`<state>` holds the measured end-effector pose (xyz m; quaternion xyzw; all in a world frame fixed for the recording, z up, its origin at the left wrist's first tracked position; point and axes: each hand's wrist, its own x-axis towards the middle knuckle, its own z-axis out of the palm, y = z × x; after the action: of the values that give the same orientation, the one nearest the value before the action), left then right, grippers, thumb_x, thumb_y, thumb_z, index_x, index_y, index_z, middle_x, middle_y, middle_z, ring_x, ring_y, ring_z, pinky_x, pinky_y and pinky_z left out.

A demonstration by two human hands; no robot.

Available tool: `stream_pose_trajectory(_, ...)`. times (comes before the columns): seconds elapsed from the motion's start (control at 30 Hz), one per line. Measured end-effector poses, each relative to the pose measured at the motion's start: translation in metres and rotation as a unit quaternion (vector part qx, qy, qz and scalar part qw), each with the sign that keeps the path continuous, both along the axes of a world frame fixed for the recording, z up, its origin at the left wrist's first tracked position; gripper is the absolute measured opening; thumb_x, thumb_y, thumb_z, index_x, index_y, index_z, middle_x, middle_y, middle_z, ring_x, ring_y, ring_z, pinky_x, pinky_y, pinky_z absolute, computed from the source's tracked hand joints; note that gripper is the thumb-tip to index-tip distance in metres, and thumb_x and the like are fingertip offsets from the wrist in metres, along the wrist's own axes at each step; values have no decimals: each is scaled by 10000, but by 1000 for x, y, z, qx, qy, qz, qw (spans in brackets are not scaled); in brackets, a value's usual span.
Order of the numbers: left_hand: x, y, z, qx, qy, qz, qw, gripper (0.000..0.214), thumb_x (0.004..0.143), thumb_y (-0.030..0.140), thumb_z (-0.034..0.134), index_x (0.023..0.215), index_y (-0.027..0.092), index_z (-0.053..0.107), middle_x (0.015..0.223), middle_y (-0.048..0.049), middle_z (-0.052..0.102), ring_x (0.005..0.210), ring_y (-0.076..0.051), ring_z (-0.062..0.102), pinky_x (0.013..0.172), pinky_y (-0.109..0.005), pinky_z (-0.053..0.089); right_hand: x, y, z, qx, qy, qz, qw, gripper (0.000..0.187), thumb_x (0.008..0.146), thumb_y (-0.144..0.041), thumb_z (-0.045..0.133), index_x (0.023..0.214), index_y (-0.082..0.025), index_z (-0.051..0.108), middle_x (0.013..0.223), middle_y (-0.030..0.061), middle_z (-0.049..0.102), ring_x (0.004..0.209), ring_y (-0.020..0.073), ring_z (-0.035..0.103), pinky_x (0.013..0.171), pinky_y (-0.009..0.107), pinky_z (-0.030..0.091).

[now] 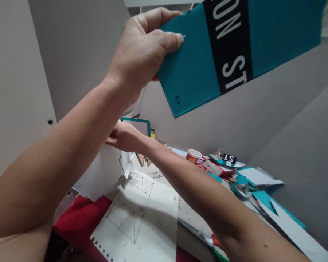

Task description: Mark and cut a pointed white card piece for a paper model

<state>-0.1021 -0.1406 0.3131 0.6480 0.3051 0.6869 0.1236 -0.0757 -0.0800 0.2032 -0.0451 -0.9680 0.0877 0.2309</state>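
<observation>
My left hand (144, 47) is raised at the top, its thumb and fingers closed on a flat teal cardboard piece (191, 69). A black band with white letters crosses the cardboard, which is tilted and runs out of view at the top. Beneath my left forearm, my right hand (124, 136) reaches across to the left. Its fingers look curled, but their tips are partly hidden behind the left forearm. A white sheet-like thing (98, 171) hangs just below this hand; whether the fingers grip it is unclear.
A paper sheet with a drawn truss (158, 218) lies on the table. Scissors (205, 236) show partly beneath my right forearm. A red and white paper cup (194, 155) and teal and white cardboard scraps (268, 203) lie at right. A ruler (154, 174) and a teal-edged panel (142, 125) are farther back.
</observation>
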Motion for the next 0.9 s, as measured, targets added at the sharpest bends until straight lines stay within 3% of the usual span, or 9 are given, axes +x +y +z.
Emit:
stream_pose_trajectory(0.1, 2, 1, 1, -1, 2, 6, 1000, 171, 843, 23, 600, 875, 172, 677, 698, 48, 621, 854, -216, 706, 642, -299, 618, -13, 12, -16, -18, 33, 27, 999, 278, 894, -313, 614, 668, -169, 538, 626, -39, 495, 604, 98, 381, 583, 257, 260)
stream_pose_trajectory(0.27, 7, 6, 8, 23, 29, 23, 999, 174, 845, -11, 576, 927, 123, 652, 687, 58, 581, 857, -191, 713, 688, -284, 594, -16, 19, -25, -102, 55, 55, 992, 342, 898, -351, 578, 620, -183, 473, 581, -62, 404, 566, 90, 356, 545, 251, 243)
stream_pose_trajectory(0.4, 11, 17, 17, 40, 50, 20, 998, 166, 852, -5, 551, 925, 122, 628, 720, 63, 576, 830, -151, 704, 664, -256, 584, -26, 15, -35, -95, 39, 88, 991, 273, 919, -368, 565, 732, -170, 580, 669, -28, 537, 648, 122, 471, 601, 251, 337)
stream_pose_trajectory(0.5, 16, 22, 18, 13, 49, 26, 998, 175, 840, -19, 559, 880, 141, 620, 689, 70, 562, 733, -114, 672, 621, -225, 563, -36, 13, -56, -65, 44, 116, 990, 192, 941, -355, 553, 963, -183, 635, 814, 11, 640, 781, 174, 562, 720, 282, 417)
stream_pose_trajectory(0.63, 22, 23, 6, -29, 50, 26, 998, 194, 813, -55, 548, 854, 121, 620, 635, 66, 544, 538, -51, 522, 525, -165, 489, -34, 15, -87, -84, 46, 116, 989, 411, 950, -360, 564, 1319, -187, 507, 1026, 68, 677, 959, 221, 606, 863, 338, 459)
stream_pose_trajectory(0.73, 24, 30, -9, -59, 60, 20, 996, 193, 777, -58, 569, 828, 115, 638, 617, 61, 544, 509, -41, 480, 529, -164, 471, -18, 18, -101, -100, 27, 114, 988, 492, 956, -349, 559, 1402, -179, 441, 1158, 104, 665, 1013, 219, 625, 882, 345, 485)
stream_pose_trajectory(0.9, 25, 55, -35, -107, 62, 18, 992, 212, 737, -30, 556, 790, 148, 660, 683, 19, 616, 623, -113, 583, 596, -228, 495, 21, 25, -113, -112, -13, 87, 990, 566, 937, -303, 589, 1454, -171, 402, 1369, 132, 596, 1117, 213, 630, 955, 356, 491)
